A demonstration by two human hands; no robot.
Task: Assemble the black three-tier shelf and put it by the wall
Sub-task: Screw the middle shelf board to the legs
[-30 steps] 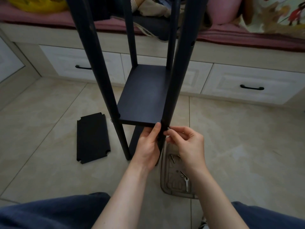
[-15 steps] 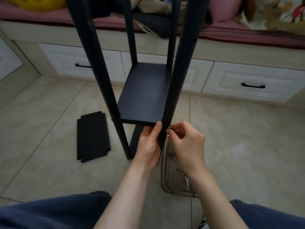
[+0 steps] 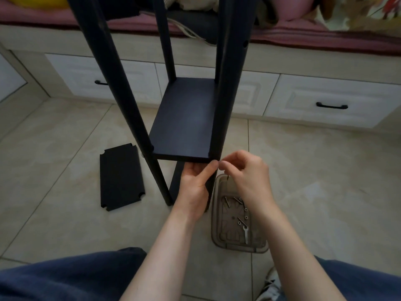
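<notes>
Beige floor tiles hold a half-built black shelf (image 3: 184, 118) before white drawers (image 3: 325, 101).
Left hand (image 3: 195, 185) grips the near right post (image 3: 225, 88) under the fitted board; right hand (image 3: 243, 170) pinches closed at that corner, beside a loose panel (image 3: 121, 177) and hardware tray (image 3: 236, 242).

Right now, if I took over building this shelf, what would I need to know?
Left hand grips the near right post under the fitted board.
Right hand pinches something small at that corner, probably a screw; too small to tell.
Spare board lies on the floor, left.
Tray with screws and a wrench sits on the floor, right.
Done: one board on.
Left: this corner, other boards, wall.
</notes>
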